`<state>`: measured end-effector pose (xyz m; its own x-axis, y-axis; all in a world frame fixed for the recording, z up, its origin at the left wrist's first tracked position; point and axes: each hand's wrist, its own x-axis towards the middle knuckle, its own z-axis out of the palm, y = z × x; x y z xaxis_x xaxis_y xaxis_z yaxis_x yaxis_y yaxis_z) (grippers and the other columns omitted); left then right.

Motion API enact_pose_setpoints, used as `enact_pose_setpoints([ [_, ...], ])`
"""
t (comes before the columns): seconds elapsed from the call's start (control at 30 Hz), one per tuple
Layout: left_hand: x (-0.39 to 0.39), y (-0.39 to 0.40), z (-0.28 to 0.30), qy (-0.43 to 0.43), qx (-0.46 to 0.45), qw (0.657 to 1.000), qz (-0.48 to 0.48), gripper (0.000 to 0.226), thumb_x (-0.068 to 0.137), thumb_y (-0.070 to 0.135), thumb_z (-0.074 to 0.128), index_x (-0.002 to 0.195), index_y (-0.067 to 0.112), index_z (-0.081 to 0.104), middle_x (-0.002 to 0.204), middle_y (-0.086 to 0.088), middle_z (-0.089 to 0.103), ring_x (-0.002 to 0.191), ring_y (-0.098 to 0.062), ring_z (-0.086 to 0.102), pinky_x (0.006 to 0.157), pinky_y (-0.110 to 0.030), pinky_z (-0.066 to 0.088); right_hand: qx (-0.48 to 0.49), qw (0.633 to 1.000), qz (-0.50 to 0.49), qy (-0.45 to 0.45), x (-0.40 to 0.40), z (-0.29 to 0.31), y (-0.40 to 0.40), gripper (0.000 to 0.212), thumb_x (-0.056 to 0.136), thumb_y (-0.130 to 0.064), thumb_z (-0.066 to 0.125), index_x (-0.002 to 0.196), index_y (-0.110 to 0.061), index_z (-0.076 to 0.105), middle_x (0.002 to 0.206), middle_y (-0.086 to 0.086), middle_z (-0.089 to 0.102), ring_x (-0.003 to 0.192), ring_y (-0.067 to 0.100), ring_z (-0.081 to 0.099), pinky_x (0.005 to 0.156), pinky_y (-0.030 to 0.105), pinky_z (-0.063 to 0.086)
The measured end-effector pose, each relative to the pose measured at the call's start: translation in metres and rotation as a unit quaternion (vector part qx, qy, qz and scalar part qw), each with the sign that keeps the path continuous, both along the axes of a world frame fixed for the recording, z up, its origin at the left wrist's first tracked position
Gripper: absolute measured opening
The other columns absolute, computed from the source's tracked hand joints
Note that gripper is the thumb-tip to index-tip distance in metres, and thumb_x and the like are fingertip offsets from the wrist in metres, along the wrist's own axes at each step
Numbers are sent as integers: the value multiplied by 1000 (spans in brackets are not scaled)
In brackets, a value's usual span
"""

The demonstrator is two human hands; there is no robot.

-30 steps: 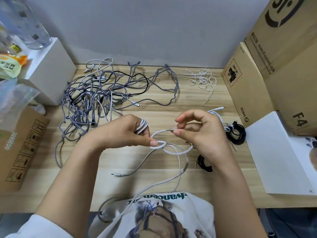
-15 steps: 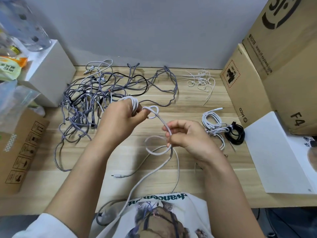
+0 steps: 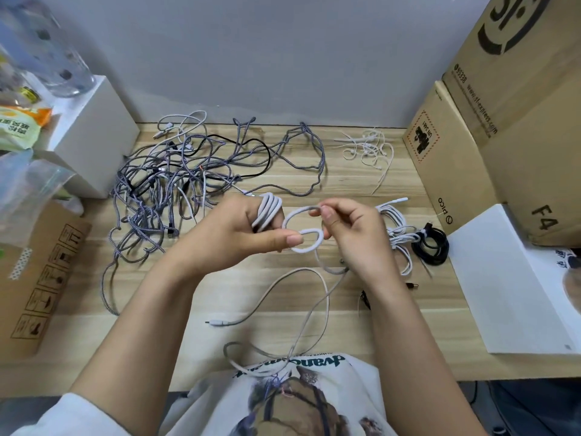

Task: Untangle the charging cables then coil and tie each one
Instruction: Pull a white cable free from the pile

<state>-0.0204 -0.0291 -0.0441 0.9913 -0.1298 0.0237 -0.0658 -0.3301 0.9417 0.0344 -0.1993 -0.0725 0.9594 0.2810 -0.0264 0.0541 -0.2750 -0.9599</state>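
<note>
Two bare hands are working one pale grey cable (image 3: pixel 301 212) above the middle of a wooden bench (image 3: pixel 345 180). The left hand (image 3: pixel 239 231) is holding several finished turns of it wrapped around its fingers, thumb pressing a small loop against them. The right hand (image 3: pixel 355 234) is pinching the next loop between thumb and fingertips, just beside the left, so both grips are closed on the cable. Its loose length is trailing down toward the person's printed white shirt (image 3: pixel 283 401), with one plug end (image 3: pixel 217 323) lying flat on the bench. Behind the left hand, a big tangle of grey braided cables (image 3: pixel 163 196) is sprawling across the bench. Near the right hand, a coiled white cable (image 3: pixel 396 228) and a coiled black cable (image 3: pixel 430 247) are lying side by side. White ties (image 3: pixel 367 149) are sitting at the back, beside cardboard boxes (image 3: pixel 503 121).
</note>
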Motion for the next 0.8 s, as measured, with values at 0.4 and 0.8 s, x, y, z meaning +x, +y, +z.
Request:
enact_pose_setpoints([
  [0.4, 11, 6, -5, -60, -126, 976, 169, 27, 68, 42, 68, 48, 26, 59, 43, 11, 43, 41, -5, 34, 43, -17, 28, -185, 949, 247, -70, -30, 3, 24, 14, 87, -30, 58, 95, -30, 71, 89, -8, 67, 81, 10, 58, 75, 32, 46],
  [0.8, 5, -9, -14, -30, -128, 979, 154, 30, 75, 22, 67, 47, 22, 56, 41, 9, 40, 40, -4, 32, 41, -13, 27, 127, 991, -34, -23, -21, 2, 28, 36, 91, 1, 52, 87, -33, 62, 65, -8, 60, 59, 4, 56, 60, 22, 48],
])
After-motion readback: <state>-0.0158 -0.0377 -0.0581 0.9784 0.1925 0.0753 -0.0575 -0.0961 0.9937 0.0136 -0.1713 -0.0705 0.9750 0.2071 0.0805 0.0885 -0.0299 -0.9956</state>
